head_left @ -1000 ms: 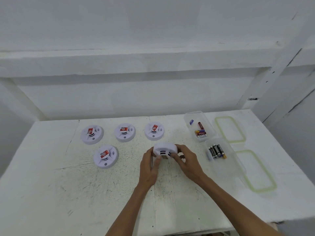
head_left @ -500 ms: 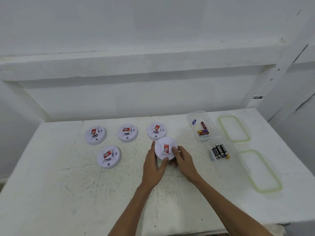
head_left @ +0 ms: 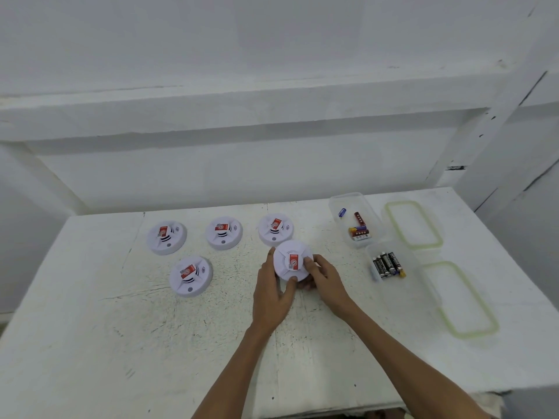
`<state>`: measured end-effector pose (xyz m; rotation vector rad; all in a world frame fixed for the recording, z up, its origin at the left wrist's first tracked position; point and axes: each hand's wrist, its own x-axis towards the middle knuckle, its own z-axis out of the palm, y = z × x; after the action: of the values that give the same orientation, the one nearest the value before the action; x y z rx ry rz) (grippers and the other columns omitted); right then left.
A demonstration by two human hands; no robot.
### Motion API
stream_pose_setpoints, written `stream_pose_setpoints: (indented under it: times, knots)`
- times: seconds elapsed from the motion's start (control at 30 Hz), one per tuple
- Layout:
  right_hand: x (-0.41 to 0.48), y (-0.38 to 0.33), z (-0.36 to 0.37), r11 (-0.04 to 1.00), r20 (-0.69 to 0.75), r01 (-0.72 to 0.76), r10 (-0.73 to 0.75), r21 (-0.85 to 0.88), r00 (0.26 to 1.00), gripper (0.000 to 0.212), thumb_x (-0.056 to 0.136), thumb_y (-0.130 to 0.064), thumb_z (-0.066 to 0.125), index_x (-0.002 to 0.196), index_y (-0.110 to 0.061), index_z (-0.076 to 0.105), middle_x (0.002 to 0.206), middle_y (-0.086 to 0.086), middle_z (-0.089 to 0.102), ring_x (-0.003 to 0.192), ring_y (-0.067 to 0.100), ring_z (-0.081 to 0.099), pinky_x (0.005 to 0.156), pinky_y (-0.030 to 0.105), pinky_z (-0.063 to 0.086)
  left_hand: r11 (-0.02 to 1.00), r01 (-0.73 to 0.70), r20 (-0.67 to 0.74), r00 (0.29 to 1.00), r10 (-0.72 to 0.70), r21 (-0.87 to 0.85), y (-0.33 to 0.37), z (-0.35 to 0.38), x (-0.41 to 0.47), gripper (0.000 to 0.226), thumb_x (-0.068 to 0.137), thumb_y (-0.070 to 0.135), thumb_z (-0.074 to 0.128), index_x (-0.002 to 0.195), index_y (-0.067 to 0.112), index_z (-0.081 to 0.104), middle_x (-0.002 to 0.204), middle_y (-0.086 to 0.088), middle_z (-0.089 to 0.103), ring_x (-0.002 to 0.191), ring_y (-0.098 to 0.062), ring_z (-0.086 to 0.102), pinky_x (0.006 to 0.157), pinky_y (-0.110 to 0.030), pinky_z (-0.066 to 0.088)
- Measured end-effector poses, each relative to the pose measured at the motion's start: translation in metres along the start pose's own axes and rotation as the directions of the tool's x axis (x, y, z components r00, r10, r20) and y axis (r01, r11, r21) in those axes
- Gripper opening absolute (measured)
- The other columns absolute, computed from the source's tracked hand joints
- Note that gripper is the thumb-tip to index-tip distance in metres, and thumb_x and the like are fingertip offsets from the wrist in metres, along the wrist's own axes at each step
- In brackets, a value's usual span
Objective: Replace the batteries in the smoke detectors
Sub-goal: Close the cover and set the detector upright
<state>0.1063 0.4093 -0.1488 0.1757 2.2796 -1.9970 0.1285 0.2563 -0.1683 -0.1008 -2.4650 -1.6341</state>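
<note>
Held detector [head_left: 292, 264]: white round disc with a red label at its centre, face tilted toward the camera, at mid-bench [head_left: 90, 328].
Left grip [head_left: 272, 293]: fingers and thumb curled round the held detector's left and lower rim.
Right grip [head_left: 325, 278]: pinches its right rim, thumb beside the label.
Other detectors [head_left: 190, 276]: four, lying flat, left of and behind the held detector.
Black batteries [head_left: 388, 264]: in a clear box [head_left: 423, 285], right of the held detector.

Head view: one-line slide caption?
Left hand and right hand grip a white smoke detector; four more lie nearby on the table, two open battery tubs to the right.
</note>
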Motion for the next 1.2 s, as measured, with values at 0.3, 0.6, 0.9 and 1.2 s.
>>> stream_pose_setpoints:
  times: [0.3, 0.6, 0.9, 1.2]
  knots:
    - [0.0005, 0.0006, 0.0006, 1.0, -0.005, -0.001, 0.001, -0.007, 1.0, 0.03, 0.1, -0.043, 0.052, 0.112, -0.02, 0.067, 0.094, -0.001, 0.075, 0.078, 0.017, 0.071, 0.071, 0.032, 0.061, 1.0, 0.005, -0.001, 1.0, -0.005, 0.006, 0.0001, 0.001, 0.0001, 0.069, 0.094, 0.045, 0.064, 0.148, 0.056, 0.023, 0.141, 0.043, 0.039, 0.133, 0.007, 0.045, 0.101, -0.008, 0.038]
    - [-0.0019, -0.0035, -0.0001, 1.0, 0.012, -0.005, 0.005, 0.024, 1.0, 0.029, 0.101, -0.04, 0.051, 0.114, -0.02, 0.066, 0.093, 0.002, 0.075, 0.077, 0.024, 0.072, 0.072, 0.036, 0.062, 1.0, 0.019, 0.006, 1.0, -0.019, 0.002, -0.0033, 0.0017, 0.0001, 0.07, 0.094, 0.043, 0.065, 0.15, 0.048, 0.025, 0.142, 0.039, 0.039, 0.131, 0.011, 0.043, 0.1, -0.004, 0.037]
    - [-0.0028, -0.005, -0.0003, 0.998, 0.015, -0.024, 0.023, 0.066, 1.0, 0.029, 0.102, -0.037, 0.05, 0.11, -0.014, 0.066, 0.085, 0.01, 0.075, 0.071, 0.031, 0.072, 0.071, 0.039, 0.062, 0.997, 0.056, 0.017, 0.998, -0.055, -0.046, -0.0039, 0.0005, 0.001, 0.062, 0.098, 0.044, 0.055, 0.155, 0.035, 0.033, 0.147, 0.032, 0.041, 0.138, 0.003, 0.042, 0.109, -0.017, 0.037]
    - [-0.0011, -0.0028, 0.0002, 0.999, 0.02, -0.027, 0.026, 0.042, 0.999, 0.032, 0.102, -0.039, 0.051, 0.106, -0.011, 0.065, 0.081, 0.013, 0.073, 0.066, 0.026, 0.069, 0.068, 0.034, 0.059, 0.993, 0.097, -0.042, 0.994, -0.1, -0.06, -0.0002, -0.0014, 0.0016, 0.041, 0.109, 0.034, 0.038, 0.15, 0.034, 0.041, 0.14, 0.029, 0.049, 0.132, 0.008, 0.047, 0.108, -0.017, 0.041]
